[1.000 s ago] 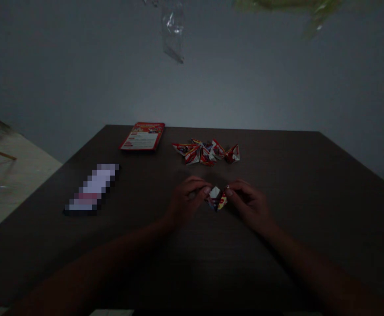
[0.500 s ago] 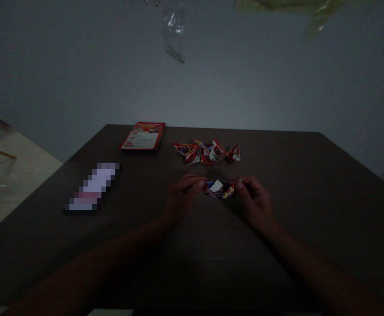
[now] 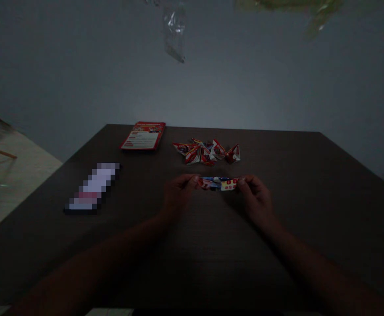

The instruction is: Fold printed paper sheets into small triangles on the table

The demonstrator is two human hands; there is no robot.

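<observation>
Stretched between both hands is a narrow strip of folded printed paper [image 3: 218,183], coloured red, blue and pale yellow with red lettering. My left hand [image 3: 180,191] pinches its left end between thumb and forefinger. At the right end, my right hand [image 3: 254,197] pinches it the same way. The strip is held just above the dark table. Behind it lie several folded red-and-white paper pieces [image 3: 208,152] in a loose group, pointed at their corners. To their left sits a stack of printed red-and-white leaflets [image 3: 142,137].
A phone with a blurred-out screen [image 3: 95,186] rests on the left of the brown table [image 3: 310,175]. A pale wall [image 3: 244,87] stands behind the table. Clear plastic [image 3: 175,33] hangs on the wall, and pale floor shows at the left.
Both hands have drawn slightly apart. The folded paper between them has gone from a bunched shape with a white middle to a flatter, straighter strip.
</observation>
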